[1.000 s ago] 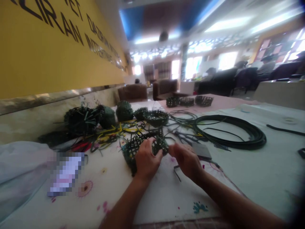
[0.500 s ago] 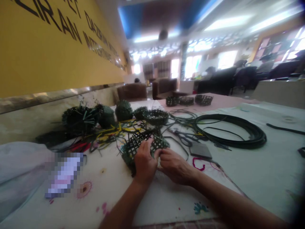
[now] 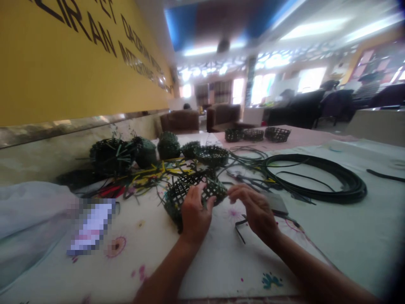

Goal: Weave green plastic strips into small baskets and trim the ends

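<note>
A dark green woven basket [image 3: 180,194] with open lattice sides and loose strip ends lies on the table. My left hand [image 3: 196,209] holds its near side, thumb apart from the fingers. To the right of the basket is my right hand [image 3: 255,207], fingers bent together with the tips close to the rim. A thin dark strip [image 3: 240,233] hangs bent below that hand and appears to be held in it; the grip itself is partly hidden.
A large coil of dark strip [image 3: 354,185] lies to the right, near a grey flat block [image 3: 278,204]. Several woven baskets [image 3: 213,156] stand behind, with yellow and green strips [image 3: 148,175] strewn around. White plastic [image 3: 31,223] sits left. People sit in the background.
My right hand has drawn away to the right from my left hand and the basket. A bent strip now shows beneath it. My left hand remains at the basket.
</note>
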A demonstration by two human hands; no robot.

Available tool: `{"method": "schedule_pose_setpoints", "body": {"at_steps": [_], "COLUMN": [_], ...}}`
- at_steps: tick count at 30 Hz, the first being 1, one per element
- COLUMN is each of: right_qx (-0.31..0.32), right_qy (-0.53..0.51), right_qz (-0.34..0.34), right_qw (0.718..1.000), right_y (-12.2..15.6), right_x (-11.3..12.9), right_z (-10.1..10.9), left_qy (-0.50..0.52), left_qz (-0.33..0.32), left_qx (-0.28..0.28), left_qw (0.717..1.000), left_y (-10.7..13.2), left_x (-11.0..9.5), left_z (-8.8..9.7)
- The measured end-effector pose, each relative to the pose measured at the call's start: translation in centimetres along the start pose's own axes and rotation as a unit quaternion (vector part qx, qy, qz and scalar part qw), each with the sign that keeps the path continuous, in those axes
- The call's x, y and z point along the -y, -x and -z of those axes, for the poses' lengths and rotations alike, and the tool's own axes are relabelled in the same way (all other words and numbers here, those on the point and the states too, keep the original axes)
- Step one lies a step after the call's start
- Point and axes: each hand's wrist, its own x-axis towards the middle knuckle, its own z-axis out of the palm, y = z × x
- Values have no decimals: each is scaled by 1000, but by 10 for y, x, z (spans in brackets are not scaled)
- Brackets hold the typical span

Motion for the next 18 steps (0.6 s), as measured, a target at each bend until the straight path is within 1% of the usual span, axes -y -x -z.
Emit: {"method": "schedule_pose_setpoints", "body": {"at_steps": [1, 3, 5, 8, 9, 10, 11, 12, 13, 14, 15, 16, 17, 18], "right_qx": [-14, -3, 47, 147, 157, 140, 100, 53, 9, 37, 52, 51, 80, 125], "right_qy": [-33, -62, -28, 26, 20, 8, 13, 35, 79, 133, 180, 216, 251, 299], "right_qz": [-28, -52, -41, -12, -15, -31, -60, -96, -120, -149, -146, -123, -93, -73], "right_qw": [999, 997, 998, 989, 987, 990, 993, 993, 990, 979, 971, 967, 960, 943], "right_y": [-1, -2, -3, -3, -3, -2, -1, -1, 0, 0, 1, 1, 2, 3], "right_x": [-1, -1, 2, 9, 9, 8, 5, -1, -9, -18, -28, -37, -46, -53], "right_z": [1, 2, 3, 5, 6, 7, 8, 10, 11, 12, 12, 11, 10, 9], "left_qy": [0, 3, 8, 10, 9, 7, 6, 4, 1, -2, -5, -10, -17, -24], "left_qz": [1, 5, 8, 8, 8, 12, 14, 14, 13, 17, 21, 22, 23, 24], "left_qx": [-2, -7, -9, -8, -11, -15, -16, -17, -15, -11, -8, 1, 10, 13], "left_qw": [1000, 1000, 1000, 1000, 1000, 1000, 1000, 1000, 1000, 1000, 1000, 1000, 1000, 999], "left_y": [0, -1, -1, 1, 2, 2, 3, 4, 5, 5, 5, 6, 6, 7], "left_x": [0, 0, 0, 2, 2, 2, 2, 2, 2, 2, 3, 3, 3, 3], "left_z": [0, 0, -1, -1, -1, -1, -1, -1, -1, -2, -2, -3, -4, -5]}}
